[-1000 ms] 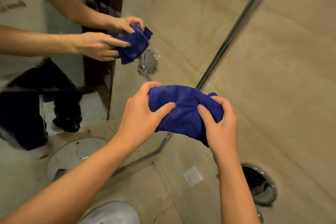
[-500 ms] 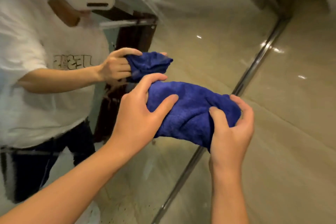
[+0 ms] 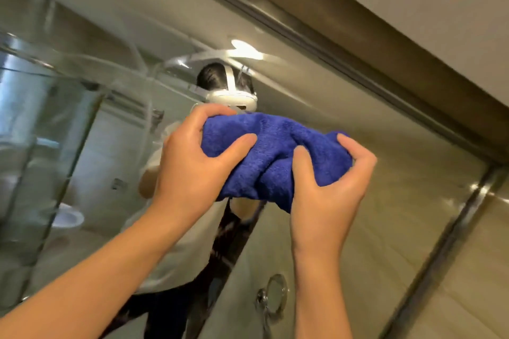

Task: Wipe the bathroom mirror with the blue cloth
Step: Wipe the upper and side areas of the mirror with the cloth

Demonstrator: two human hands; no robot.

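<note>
The blue cloth is bunched up and held between both hands in front of the bathroom mirror, high up near its top edge. My left hand grips the cloth's left end, thumb on the front and fingers curled over the top. My right hand grips the right end, with its thumb pressed into the fabric. The mirror fills the left and middle of the view and reflects a person behind the cloth. Whether the cloth touches the glass I cannot tell.
A metal frame strip runs along the mirror's top, and another strip down its right side beside the beige tiled wall. The glass reflects a small round wall mirror, a shower enclosure and a white basin.
Both hands have carried the cloth upward along the mirror, from near the counter to its top edge. The view tilted up with them. The grip on the cloth is the same.
</note>
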